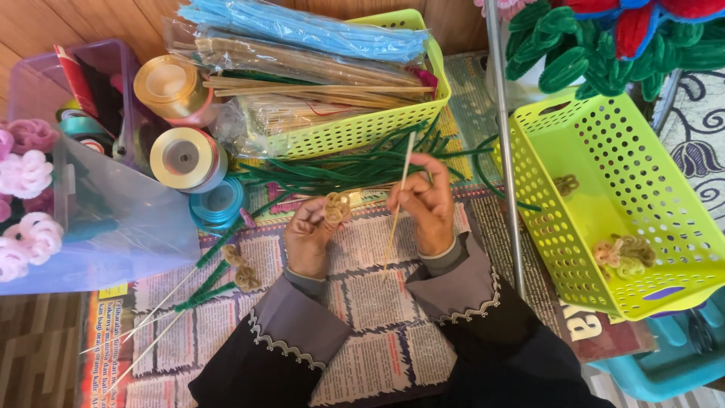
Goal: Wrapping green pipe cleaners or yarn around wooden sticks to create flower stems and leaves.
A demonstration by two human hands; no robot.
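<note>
My left hand (pixel 308 236) pinches a small tan pipe-cleaner flower (pixel 337 206) above the newspaper-covered tabletop (pixel 370 302); my right hand (pixel 425 202) is closed around a thin wooden stick (pixel 402 185). The flower looks light and bendy, best held by its wrapped centre, the stick stiff but probably easily snapped.

Left hand (pixel 310 236): held a small tan looped pipe-cleaner flower (pixel 337 206) at its fingertips. Right hand (pixel 425 200): pinched a thin pale wooden stick (pixel 400 198), upright, just beside the flower. Beneath both: sheets of printed newspaper (pixel 377 287) spread flat. Behind: a loose heap of dark green pipe cleaners (pixel 355 166); a lime-green perforated plastic basket (pixel 355 132) of bagged sticks. Right: a second lime-green perforated plastic basket (pixel 664 181) holding finished tan flowers (pixel 625 254). Left: gold ribbon spools (pixel 185 157).
</note>
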